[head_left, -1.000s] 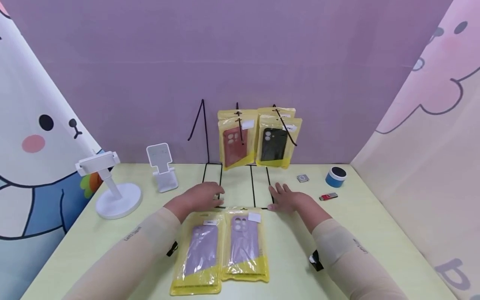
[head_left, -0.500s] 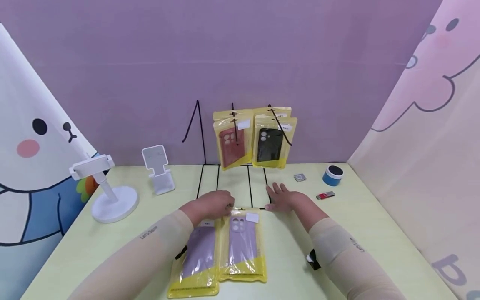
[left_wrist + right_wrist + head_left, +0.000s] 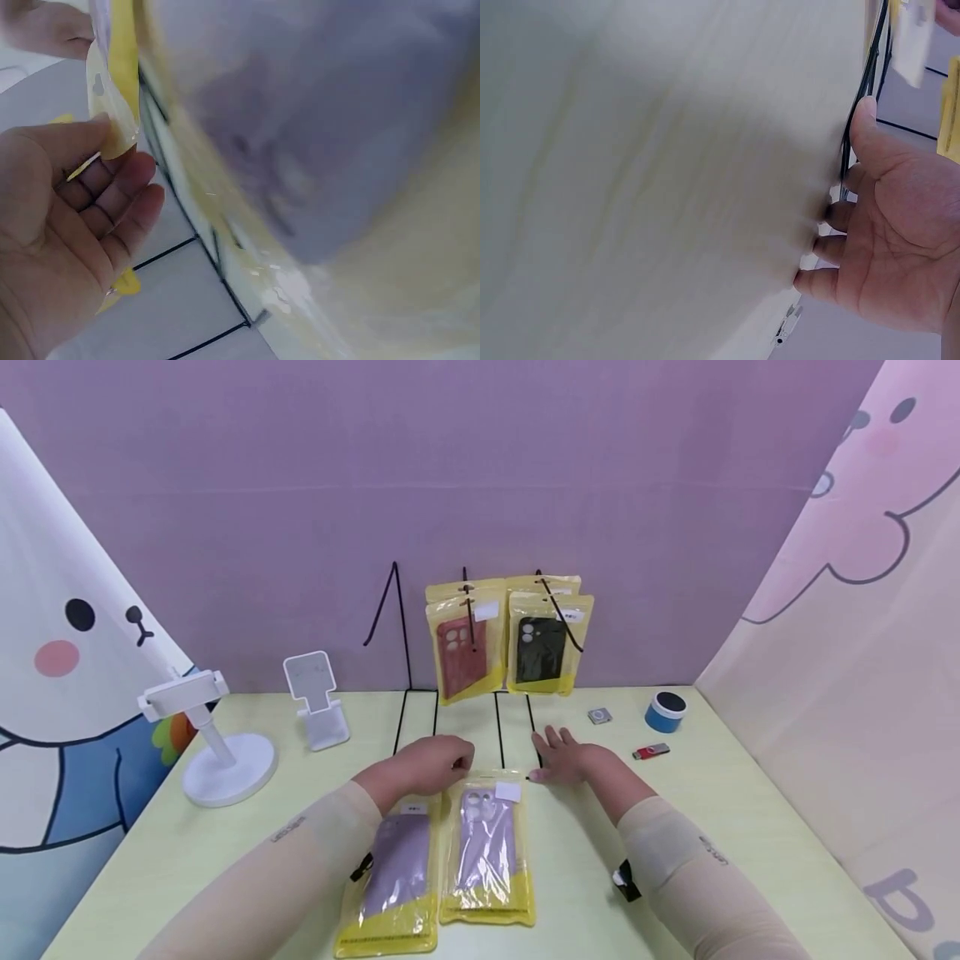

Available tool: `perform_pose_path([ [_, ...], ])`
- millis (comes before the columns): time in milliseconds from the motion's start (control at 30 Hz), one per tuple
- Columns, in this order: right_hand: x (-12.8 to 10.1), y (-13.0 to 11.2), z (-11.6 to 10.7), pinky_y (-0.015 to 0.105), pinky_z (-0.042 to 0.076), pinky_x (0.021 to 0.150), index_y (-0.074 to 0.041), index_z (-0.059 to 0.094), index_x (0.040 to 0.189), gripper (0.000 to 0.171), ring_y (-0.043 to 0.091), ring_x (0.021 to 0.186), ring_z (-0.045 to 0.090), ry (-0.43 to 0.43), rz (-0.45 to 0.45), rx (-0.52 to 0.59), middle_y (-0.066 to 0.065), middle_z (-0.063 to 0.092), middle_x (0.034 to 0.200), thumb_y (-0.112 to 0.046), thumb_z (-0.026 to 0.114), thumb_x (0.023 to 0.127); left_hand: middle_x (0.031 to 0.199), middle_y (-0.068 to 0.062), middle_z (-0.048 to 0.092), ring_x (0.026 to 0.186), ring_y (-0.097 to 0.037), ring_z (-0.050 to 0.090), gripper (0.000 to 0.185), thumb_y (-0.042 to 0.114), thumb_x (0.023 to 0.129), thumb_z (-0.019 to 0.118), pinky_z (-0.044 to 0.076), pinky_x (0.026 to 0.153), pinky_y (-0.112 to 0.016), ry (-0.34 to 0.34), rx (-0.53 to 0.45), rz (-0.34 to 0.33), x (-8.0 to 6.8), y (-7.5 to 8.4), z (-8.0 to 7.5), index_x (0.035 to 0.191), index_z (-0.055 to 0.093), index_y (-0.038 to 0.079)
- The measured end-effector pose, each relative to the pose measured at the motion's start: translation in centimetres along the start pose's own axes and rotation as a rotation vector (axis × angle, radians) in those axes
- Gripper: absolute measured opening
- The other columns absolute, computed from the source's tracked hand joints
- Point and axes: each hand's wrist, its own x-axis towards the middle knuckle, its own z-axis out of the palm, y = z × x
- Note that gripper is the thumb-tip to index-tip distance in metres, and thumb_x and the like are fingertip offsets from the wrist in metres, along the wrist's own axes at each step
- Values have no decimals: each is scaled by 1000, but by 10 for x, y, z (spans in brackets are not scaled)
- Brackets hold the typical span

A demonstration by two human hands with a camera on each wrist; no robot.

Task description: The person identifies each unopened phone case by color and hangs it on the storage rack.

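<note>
My left hand (image 3: 431,765) pinches the top edge of a phone case package (image 3: 487,902), a clear and yellow pouch with a lilac case inside. In the left wrist view, thumb and fingers grip its header (image 3: 111,124) beside the hang hole. Another lilac phone case package (image 3: 390,935) lies to its left, partly under my left wrist. My right hand (image 3: 564,757) rests on the table with fingers straight, at the right side of a black wire rack (image 3: 500,731). Pink and black phone cases in pouches hang on the rack's middle and right hooks; the left hook (image 3: 382,602) is bare.
At the left stand a white round-based phone holder (image 3: 228,768) and a smaller white phone stand (image 3: 324,722). A small silver square device (image 3: 600,716), a red USB stick (image 3: 651,751) and a blue round jar-like object (image 3: 664,712) lie at the right. A purple backdrop (image 3: 480,485) rises behind.
My left hand has moved right from the rack's front edge to the right-hand lilac package and taken its top, which is now slightly raised. My right hand has stayed in place.
</note>
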Motion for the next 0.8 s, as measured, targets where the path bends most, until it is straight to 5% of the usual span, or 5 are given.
perform_pose_path([
  [367,-3,-3,-1,61,14,120,-10,2,159,77,43,150,-3,-10,16,-33,21,-3,164,-45,43,103,75,8,57,67,-8,51,13,26,99,59,47,63,-29,63,-287,57,-18,22,-39,87,57,26],
  [533,-6,-6,-2,65,13,119,-13,4,159,75,42,150,-5,-16,43,29,19,-4,165,-45,41,102,76,9,58,69,-6,54,10,27,98,61,50,64,-28,73,-351,88,-30,34,-47,89,59,28],
  [800,-5,-5,-2,60,16,120,-7,7,159,67,44,150,2,-7,-7,-71,23,1,164,-36,38,106,79,9,59,70,-9,54,6,28,98,61,50,64,-29,119,-419,158,-53,54,-64,93,60,29],
])
